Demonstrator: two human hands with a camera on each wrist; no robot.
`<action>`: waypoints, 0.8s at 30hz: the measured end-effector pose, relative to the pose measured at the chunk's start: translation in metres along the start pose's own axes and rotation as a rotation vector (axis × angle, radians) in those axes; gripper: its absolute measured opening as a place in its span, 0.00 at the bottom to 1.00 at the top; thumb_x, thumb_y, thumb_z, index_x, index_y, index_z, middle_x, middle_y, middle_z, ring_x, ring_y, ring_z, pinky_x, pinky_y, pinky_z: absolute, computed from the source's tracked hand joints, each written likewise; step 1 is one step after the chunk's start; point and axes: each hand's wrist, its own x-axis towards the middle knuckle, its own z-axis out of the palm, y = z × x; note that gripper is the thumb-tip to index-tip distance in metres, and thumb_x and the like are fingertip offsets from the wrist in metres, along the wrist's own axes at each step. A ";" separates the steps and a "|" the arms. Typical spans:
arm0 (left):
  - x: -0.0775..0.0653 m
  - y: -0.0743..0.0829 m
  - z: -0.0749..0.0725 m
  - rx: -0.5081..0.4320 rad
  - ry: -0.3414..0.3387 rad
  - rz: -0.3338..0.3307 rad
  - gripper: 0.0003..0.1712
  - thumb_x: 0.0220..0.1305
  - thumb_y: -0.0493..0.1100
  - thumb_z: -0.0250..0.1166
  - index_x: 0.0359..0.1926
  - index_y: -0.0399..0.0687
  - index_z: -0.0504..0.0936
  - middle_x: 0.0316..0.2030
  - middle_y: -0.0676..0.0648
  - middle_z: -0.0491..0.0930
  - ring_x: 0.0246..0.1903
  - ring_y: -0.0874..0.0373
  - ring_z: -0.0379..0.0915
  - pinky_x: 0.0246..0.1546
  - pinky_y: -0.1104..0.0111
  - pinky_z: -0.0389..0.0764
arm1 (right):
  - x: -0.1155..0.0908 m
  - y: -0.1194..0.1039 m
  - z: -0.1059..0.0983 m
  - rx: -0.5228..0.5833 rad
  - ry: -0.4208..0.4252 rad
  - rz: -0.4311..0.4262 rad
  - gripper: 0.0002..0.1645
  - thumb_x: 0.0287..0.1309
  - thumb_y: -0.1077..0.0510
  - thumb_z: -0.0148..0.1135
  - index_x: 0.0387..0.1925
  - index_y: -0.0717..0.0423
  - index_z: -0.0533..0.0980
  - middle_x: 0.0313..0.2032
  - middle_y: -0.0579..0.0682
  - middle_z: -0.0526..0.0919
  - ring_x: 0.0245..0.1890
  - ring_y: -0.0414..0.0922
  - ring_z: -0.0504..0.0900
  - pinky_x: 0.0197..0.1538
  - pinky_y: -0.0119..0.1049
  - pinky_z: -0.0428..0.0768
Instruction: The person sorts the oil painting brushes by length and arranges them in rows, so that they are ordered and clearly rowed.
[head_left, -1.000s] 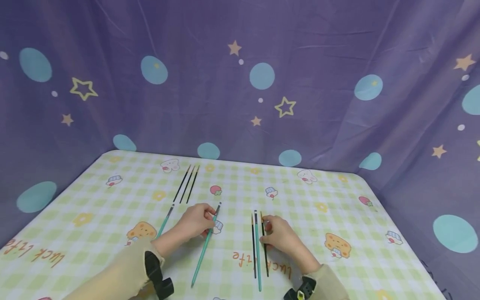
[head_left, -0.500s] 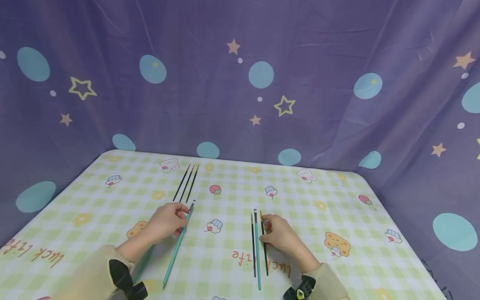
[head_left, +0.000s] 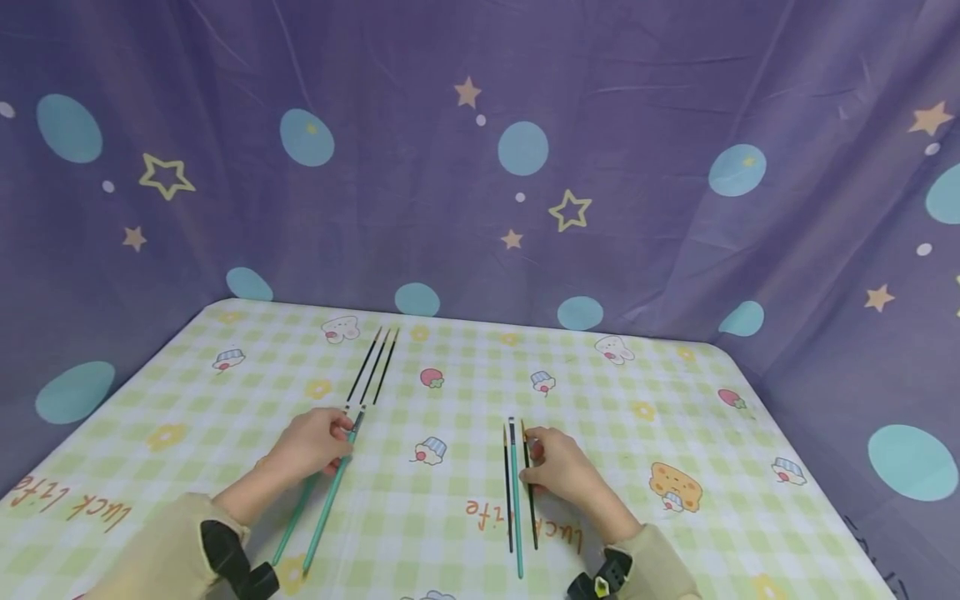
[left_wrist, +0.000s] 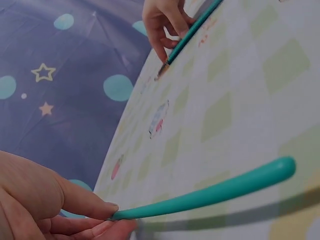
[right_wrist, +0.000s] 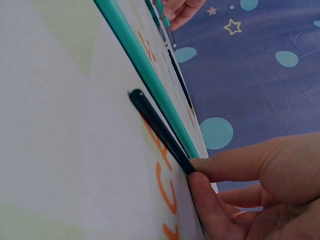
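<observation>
Fingers and thumb of the left hand (head_left: 303, 446) pinch a teal brush (head_left: 327, 506) near its bristle end, which points away from the person. Seen from the left wrist, its rounded handle end stands a little above the surface (head_left: 600, 433), with a shadow below it. Just to the left, a second teal brush (head_left: 295, 517) lies at nearly the same slant, partly hidden by the hand; its tip shows just beyond the knuckles. Farther up, three thin black brushes (head_left: 375, 368) lie side by side, slanted and slightly apart, bristles toward the far edge.

The right hand (head_left: 562, 471) has its thumb and forefinger clamped on a black brush (head_left: 532, 508), near the bristles in the head view. That brush is the rightmost of three: a third teal brush (head_left: 516, 508) lies close to its left, and another black brush (head_left: 507, 492) lies just left of that, all nearly parallel.

Green and white checks with cartoon prints cover the surface. Behind it hangs a purple curtain (head_left: 420, 200) with stars and blue ovals.
</observation>
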 end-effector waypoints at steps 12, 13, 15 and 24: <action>0.006 -0.007 0.001 0.099 0.028 -0.026 0.18 0.51 0.33 0.60 0.45 0.29 0.74 0.26 0.46 0.75 0.16 0.59 0.73 0.18 0.68 0.77 | 0.002 0.001 -0.001 -0.024 0.004 0.001 0.36 0.45 0.64 0.66 0.57 0.68 0.65 0.33 0.53 0.72 0.26 0.41 0.72 0.23 0.29 0.75; 0.006 -0.007 0.001 0.105 0.031 -0.026 0.18 0.51 0.33 0.60 0.45 0.29 0.74 0.25 0.46 0.75 0.16 0.59 0.73 0.19 0.68 0.76 | 0.002 0.001 -0.001 -0.024 0.004 0.002 0.36 0.45 0.64 0.66 0.57 0.68 0.65 0.33 0.52 0.72 0.26 0.41 0.73 0.23 0.29 0.75; 0.007 -0.007 0.001 0.119 0.034 -0.020 0.18 0.51 0.33 0.60 0.45 0.29 0.75 0.24 0.46 0.75 0.16 0.59 0.72 0.18 0.68 0.76 | 0.002 0.001 -0.001 -0.021 0.001 0.000 0.36 0.45 0.64 0.66 0.57 0.68 0.65 0.33 0.53 0.72 0.25 0.41 0.73 0.23 0.29 0.75; 0.010 -0.008 0.002 0.156 0.050 0.004 0.17 0.50 0.32 0.61 0.43 0.29 0.76 0.22 0.47 0.76 0.15 0.59 0.73 0.18 0.69 0.76 | 0.001 0.001 -0.002 -0.008 -0.004 0.009 0.35 0.45 0.64 0.66 0.57 0.68 0.65 0.33 0.53 0.72 0.26 0.41 0.73 0.23 0.30 0.75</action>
